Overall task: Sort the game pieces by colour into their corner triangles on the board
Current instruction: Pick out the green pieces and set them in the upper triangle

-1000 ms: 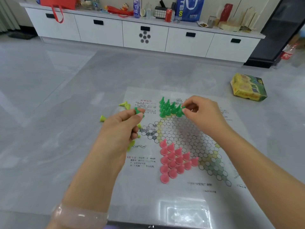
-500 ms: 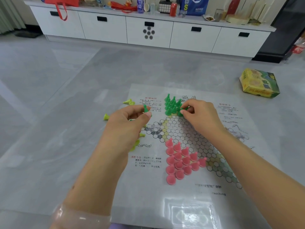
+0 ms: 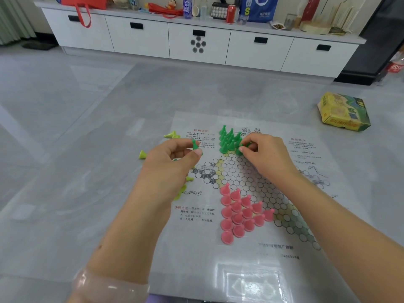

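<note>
Right hand (image 3: 262,156) pinching one green piece (image 3: 241,149), left hand (image 3: 172,162) pinching another (image 3: 194,145); risk of toppling crowded green cluster (image 3: 229,139).

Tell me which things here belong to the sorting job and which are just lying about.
Part of the job:
board
green pieces in the far triangle
green piece in the left hand
green piece at the right hand
pink pieces, grouped
yellow-green pieces, loose at the left

Lying about:
yellow-green box
red can and blue bag on the cabinet
</note>
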A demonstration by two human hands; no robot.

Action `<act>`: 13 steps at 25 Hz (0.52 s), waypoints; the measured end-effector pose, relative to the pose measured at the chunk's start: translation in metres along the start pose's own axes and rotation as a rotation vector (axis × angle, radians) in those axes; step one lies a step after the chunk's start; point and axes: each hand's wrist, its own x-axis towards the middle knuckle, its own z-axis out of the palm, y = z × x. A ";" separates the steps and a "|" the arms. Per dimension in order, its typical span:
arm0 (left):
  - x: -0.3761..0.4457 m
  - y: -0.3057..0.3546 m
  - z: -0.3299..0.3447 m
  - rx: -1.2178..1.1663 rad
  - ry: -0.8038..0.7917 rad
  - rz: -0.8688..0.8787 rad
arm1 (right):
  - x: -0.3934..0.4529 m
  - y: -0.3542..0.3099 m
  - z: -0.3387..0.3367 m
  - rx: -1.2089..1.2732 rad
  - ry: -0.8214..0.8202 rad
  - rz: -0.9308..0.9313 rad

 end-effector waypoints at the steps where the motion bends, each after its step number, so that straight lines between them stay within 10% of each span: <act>1: 0.000 0.000 0.000 -0.003 -0.002 0.001 | 0.000 0.000 -0.001 0.008 -0.003 0.000; 5: -0.003 0.001 0.003 0.004 0.004 0.017 | -0.006 -0.015 -0.020 0.119 0.081 -0.037; 13: -0.009 0.003 0.008 0.153 0.068 0.116 | -0.025 -0.065 -0.038 0.450 -0.293 -0.229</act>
